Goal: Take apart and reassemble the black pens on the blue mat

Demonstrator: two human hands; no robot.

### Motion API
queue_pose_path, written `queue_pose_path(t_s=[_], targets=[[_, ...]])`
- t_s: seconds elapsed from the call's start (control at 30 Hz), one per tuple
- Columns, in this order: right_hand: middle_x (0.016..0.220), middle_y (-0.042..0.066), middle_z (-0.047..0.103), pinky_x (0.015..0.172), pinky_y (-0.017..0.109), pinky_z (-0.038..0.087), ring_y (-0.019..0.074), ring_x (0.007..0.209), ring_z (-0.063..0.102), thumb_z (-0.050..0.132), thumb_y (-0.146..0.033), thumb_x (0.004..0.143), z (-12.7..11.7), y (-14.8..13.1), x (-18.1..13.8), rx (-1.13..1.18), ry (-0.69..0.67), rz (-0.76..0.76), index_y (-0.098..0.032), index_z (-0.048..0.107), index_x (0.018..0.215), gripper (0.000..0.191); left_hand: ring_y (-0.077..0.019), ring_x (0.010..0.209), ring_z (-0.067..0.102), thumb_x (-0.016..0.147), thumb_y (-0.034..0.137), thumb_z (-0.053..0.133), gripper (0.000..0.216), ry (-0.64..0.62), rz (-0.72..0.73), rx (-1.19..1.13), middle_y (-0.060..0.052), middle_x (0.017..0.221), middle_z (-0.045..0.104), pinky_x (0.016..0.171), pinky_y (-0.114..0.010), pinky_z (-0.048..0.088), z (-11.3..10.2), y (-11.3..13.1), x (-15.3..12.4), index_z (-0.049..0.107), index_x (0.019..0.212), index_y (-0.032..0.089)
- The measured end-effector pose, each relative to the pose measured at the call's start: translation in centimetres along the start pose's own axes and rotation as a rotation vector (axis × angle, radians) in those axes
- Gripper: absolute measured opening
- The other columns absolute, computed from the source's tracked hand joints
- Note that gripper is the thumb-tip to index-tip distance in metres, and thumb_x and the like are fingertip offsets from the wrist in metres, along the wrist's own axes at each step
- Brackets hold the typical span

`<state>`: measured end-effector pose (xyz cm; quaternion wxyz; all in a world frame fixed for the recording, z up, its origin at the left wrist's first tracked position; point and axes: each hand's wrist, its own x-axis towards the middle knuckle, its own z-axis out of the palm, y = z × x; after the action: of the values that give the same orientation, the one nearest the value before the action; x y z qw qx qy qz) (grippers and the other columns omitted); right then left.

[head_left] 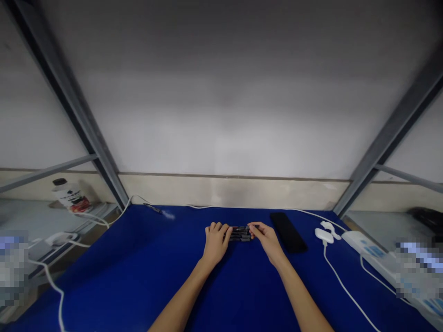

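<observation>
Several dark pens [240, 234] lie side by side on the blue tabletop, between my two hands. My left hand [216, 237] rests over their left ends, fingers curled down and thumb against them; those ends are hidden beneath it. At the right ends, my right hand [264, 236] pinches with thumb and forefinger at the tip of a pen. A bit of red shows on the pen farthest from me. Just right of my right hand lies a black phone-like slab [288, 232].
White earbud case [324, 235] with a cable and a white power strip [370, 253] lie to the right. A pen [152, 208] lies at the back left. A white bottle [71, 195] stands left, beyond the grey metal frame [81, 110]. A wall closes the back.
</observation>
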<state>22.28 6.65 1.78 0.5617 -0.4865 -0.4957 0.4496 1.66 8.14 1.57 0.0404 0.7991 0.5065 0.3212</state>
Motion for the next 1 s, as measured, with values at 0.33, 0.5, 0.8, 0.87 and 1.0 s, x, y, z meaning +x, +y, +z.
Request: queue_pose_path(t_s=[0.33, 0.5, 0.8, 0.87, 1.0], targets=[[0.071, 0.003, 0.069, 0.062, 0.029, 0.048, 0.0154, 0.058, 0.060, 0.072, -0.049, 0.076, 1.5, 0.3, -0.6, -0.152, -0.179, -0.029, -0.018, 0.070, 0.083, 0.033, -0.0219, 0.098, 0.049, 0.100, 0.040, 0.040, 0.031, -0.101, 0.162, -0.094, -0.006, 0.108, 0.062, 0.082, -0.036, 0.031, -0.2, 1.2, -0.6, 0.060, 0.120, 0.028], [0.041, 0.000, 0.051, 0.054, 0.027, 0.042, 0.0138, 0.043, 0.051, 0.046, -0.055, 0.093, 1.6, 0.1, -0.8, -0.458, -0.119, -0.058, -0.018, 0.062, 0.056, 0.055, -0.0210, 0.096, 0.048, 0.102, 0.036, 0.036, 0.032, -0.122, 0.202, -0.056, -0.005, 0.104, 0.061, 0.082, -0.036, 0.031, -0.1, 1.2, -0.6, 0.060, 0.122, 0.032], [0.051, 0.000, 0.054, 0.052, 0.026, 0.037, 0.0139, 0.048, 0.050, 0.046, -0.049, 0.094, 1.7, -0.6, -1.2, -0.538, -0.095, -0.196, -0.020, 0.057, 0.060, 0.047, -0.0204, 0.095, 0.048, 0.100, 0.042, 0.039, 0.031, -0.142, 0.188, -0.085, -0.004, 0.100, 0.061, 0.082, -0.036, 0.030, -0.5, 0.6, -0.1, 0.062, 0.116, 0.029], [0.051, 0.000, 0.054, 0.053, 0.026, 0.038, 0.0142, 0.048, 0.050, 0.046, -0.049, 0.094, 1.7, -0.8, -1.3, -0.535, -0.099, -0.189, -0.020, 0.059, 0.063, 0.045, -0.0205, 0.094, 0.048, 0.101, 0.041, 0.037, 0.032, -0.131, 0.176, -0.061, -0.004, 0.098, 0.062, 0.082, -0.036, 0.029, -0.4, 0.7, -0.2, 0.064, 0.112, 0.028], [0.069, 0.000, 0.063, 0.058, 0.025, 0.041, 0.0150, 0.059, 0.056, 0.054, -0.045, 0.091, 1.7, -1.1, -1.4, -0.508, -0.120, -0.241, -0.020, 0.061, 0.083, 0.027, -0.0209, 0.092, 0.048, 0.102, 0.039, 0.034, 0.034, -0.120, 0.121, -0.037, -0.004, 0.097, 0.062, 0.081, -0.037, 0.029, -0.4, 0.9, -0.2, 0.064, 0.111, 0.028]])
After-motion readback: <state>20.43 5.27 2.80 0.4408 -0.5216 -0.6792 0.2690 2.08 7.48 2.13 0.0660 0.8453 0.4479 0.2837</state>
